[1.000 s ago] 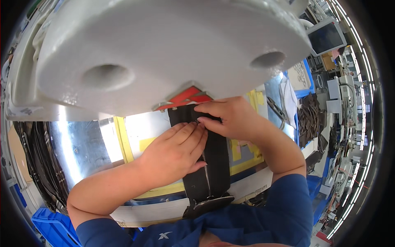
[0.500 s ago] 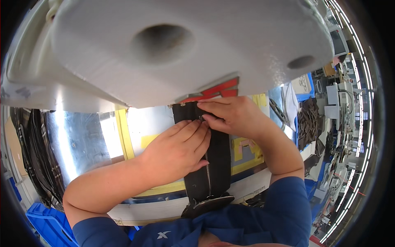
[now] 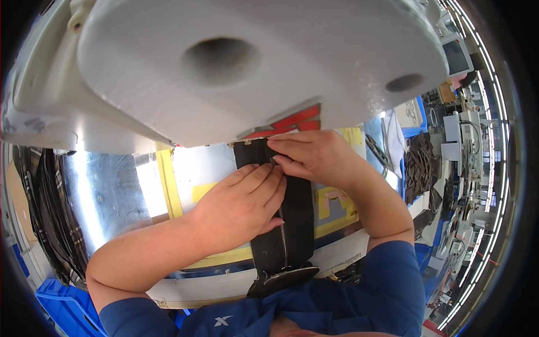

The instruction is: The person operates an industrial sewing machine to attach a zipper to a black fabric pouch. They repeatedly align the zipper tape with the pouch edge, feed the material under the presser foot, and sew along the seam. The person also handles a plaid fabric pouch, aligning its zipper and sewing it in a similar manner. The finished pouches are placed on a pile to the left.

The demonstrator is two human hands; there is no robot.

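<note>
A long strip of black fabric (image 3: pixel 298 224) with a metal zipper (image 3: pixel 283 238) down its length runs from the machine toward my body. My left hand (image 3: pixel 244 196) lies over its left half, fingers stretched together and flat, their tips beside the zipper. On the far right part of the strip, my right hand (image 3: pixel 317 157) has its thumb at the zipper and its forefinger farther up, near the machine, with cloth between them; its other fingers are curled under. The white sewing machine head (image 3: pixel 269 106) hangs just beyond both hands and hides the needle area.
Yellow tape (image 3: pixel 170 185) marks the shiny metal work surface (image 3: pixel 106 196). Dark plaid cloth (image 3: pixel 48 208) hangs at the left, above a blue crate (image 3: pixel 67 303). At the right, dark cut pieces (image 3: pixel 420 165) are piled up. A curved zippered piece (image 3: pixel 283 279) lies at the near edge.
The view has shifted very slightly. Both hands keep the same pose on the strip, with no clear movement of the fabric.
</note>
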